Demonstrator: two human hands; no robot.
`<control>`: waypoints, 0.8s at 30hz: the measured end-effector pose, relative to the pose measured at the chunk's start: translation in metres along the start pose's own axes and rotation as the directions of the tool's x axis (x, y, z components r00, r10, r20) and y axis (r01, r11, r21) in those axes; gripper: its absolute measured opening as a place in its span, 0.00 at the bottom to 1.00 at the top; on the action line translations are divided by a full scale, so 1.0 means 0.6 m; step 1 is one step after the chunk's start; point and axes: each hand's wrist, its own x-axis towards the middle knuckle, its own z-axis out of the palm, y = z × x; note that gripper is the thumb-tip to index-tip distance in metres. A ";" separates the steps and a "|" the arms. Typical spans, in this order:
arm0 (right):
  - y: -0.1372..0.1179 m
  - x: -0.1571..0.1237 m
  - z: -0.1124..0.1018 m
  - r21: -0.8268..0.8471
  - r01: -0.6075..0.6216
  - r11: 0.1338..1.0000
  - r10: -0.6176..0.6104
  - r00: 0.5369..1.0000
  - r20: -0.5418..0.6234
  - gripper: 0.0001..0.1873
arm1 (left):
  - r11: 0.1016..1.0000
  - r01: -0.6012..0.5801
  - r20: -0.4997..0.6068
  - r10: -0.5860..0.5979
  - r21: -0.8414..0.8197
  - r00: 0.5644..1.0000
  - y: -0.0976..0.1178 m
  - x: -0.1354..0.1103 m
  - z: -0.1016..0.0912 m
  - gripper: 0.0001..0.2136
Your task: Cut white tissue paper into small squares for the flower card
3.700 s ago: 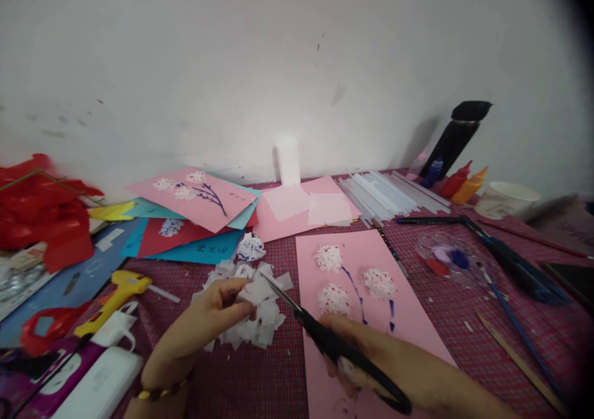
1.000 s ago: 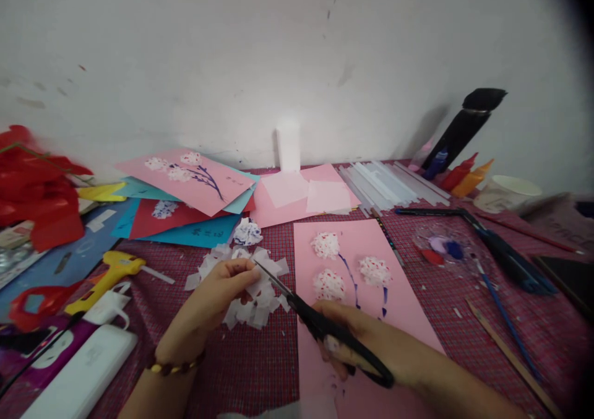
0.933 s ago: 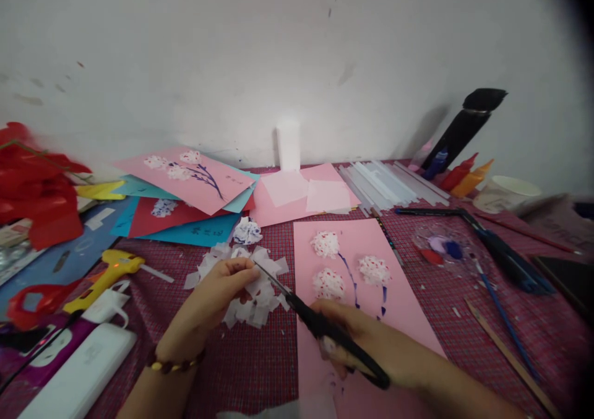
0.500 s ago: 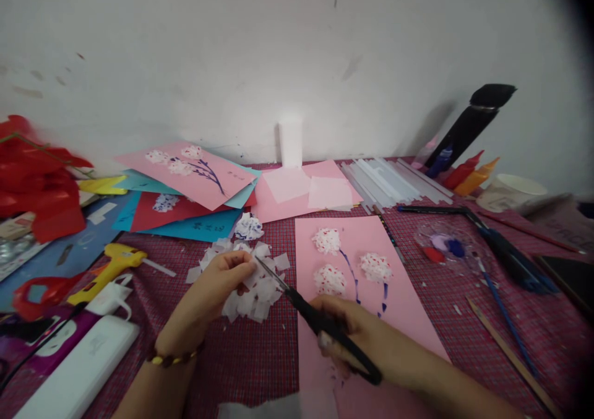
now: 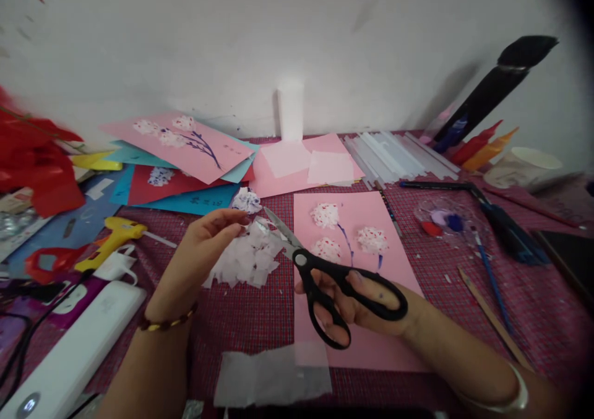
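My right hand [image 5: 352, 298] holds black-handled scissors [image 5: 301, 258], fingers through the loops. Their blades are parted and point up-left, over the edge of a heap of small white paper pieces [image 5: 248, 255]. My left hand [image 5: 208, 239] is over the heap's left side, thumb and fingers stretched out with a small gap between them; I make out no paper in them. Below the scissors lies a pink sheet [image 5: 343, 351] bearing white, red-speckled paper flower heads [image 5: 372, 239] and dark blue painted stems, partly covered by my right hand. A crumpled white-and-blue paper ball [image 5: 247, 200] sits behind the heap.
A white paper strip [image 5: 260, 379] lies at the front edge. Finished flower cards [image 5: 185, 150], a yellow glue gun [image 5: 121, 230] and a white power bank [image 5: 83, 351] are leftward. Glue sticks [image 5: 394, 156], a paint palette [image 5: 445, 218] and brushes [image 5: 494, 283] are rightward.
The scissors have opened and turned so both loops show. My left fingers have loosened from their pinch on a white paper piece. The camera view has shifted slightly.
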 end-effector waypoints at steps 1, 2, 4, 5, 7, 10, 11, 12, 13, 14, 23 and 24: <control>0.002 0.000 0.000 0.017 -0.001 1.000 0.001 1.000 0.015 0.30 | 0.997 0.021 0.104 -0.013 -0.068 0.994 -0.001 -0.002 0.004 0.19; 0.005 0.000 0.001 0.029 -0.006 1.000 0.005 0.999 0.034 0.30 | 0.990 0.053 0.205 -0.025 -0.128 0.978 -0.001 -0.004 0.009 0.23; 0.009 0.000 0.003 0.032 -0.022 0.999 0.020 0.999 0.049 0.31 | 0.972 0.112 0.329 -0.039 -0.208 0.944 0.000 -0.005 0.022 0.28; 0.010 0.001 0.003 0.024 -0.028 0.999 0.027 0.999 0.043 0.31 | 0.964 0.130 0.350 -0.042 -0.231 0.936 0.002 -0.005 0.028 0.27; 0.010 0.001 0.005 0.016 -0.046 0.999 0.046 0.999 0.024 0.33 | 0.954 0.139 0.334 -0.045 -0.264 0.942 0.007 -0.003 0.040 0.18; 0.004 -0.001 0.005 0.018 -0.049 0.999 0.049 0.999 0.015 0.35 | 0.965 0.119 0.223 -0.066 -0.232 0.973 0.017 0.002 0.044 0.07; 0.000 -0.002 0.004 0.021 -0.041 0.999 0.040 0.999 0.026 0.35 | 0.975 0.112 0.176 -0.078 -0.191 0.981 0.020 0.003 0.042 0.06; -0.005 -0.004 0.003 0.023 -0.024 0.999 0.024 0.999 0.037 0.35 | 0.984 0.107 0.135 -0.088 -0.143 0.987 0.023 0.002 0.037 0.06; -0.010 -0.006 0.001 0.023 -0.004 1.000 0.002 0.999 0.052 0.34 | 0.990 0.105 0.100 -0.096 -0.095 0.990 0.026 0.000 0.031 0.06; -0.015 -0.009 0.000 0.028 0.015 0.999 -0.017 0.997 0.071 0.33 | 0.993 0.106 0.074 -0.102 -0.052 0.992 0.029 -0.003 0.025 0.05; -0.020 -0.009 -0.005 0.027 -0.003 1.000 -0.001 0.985 0.170 0.29 | 0.996 0.040 0.187 -0.024 -0.081 0.982 0.054 -0.052 0.065 0.31; -0.016 -0.007 -0.005 0.010 -0.010 1.000 0.009 0.984 0.175 0.29 | 0.991 0.038 0.202 -0.011 -0.130 0.979 0.056 -0.056 0.080 0.29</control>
